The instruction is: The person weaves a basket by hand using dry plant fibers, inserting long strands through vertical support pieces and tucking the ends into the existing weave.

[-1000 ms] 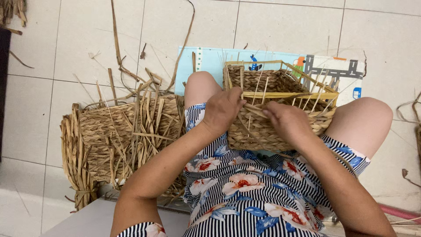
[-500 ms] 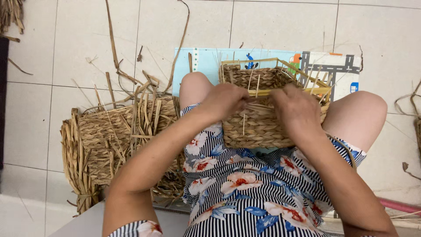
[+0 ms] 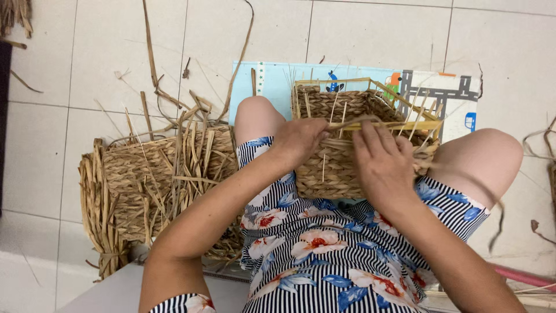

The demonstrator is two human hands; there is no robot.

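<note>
A half-woven straw basket (image 3: 336,168) on a wooden frame rests between my knees, on my lap. My left hand (image 3: 298,142) grips the basket's near rim and pinches a flat straw strand (image 3: 362,123) that runs across the top edge. My right hand (image 3: 385,165) lies over the basket's near right wall, fingers spread on the weave just below the same strand. Thin upright stakes stick up from the rim along the yellow wooden bar (image 3: 417,124).
A finished-looking woven basket (image 3: 150,185) with loose straw ends lies on the tiled floor at my left. Scattered straw strands (image 3: 156,87) litter the tiles. A blue printed mat (image 3: 266,81) lies under the basket. More straw shows at the right edge.
The view has shifted slightly. My left hand has moved right along the rim, and the right hand has slid down over the basket's wall; the strand now lies across the top edge.
</note>
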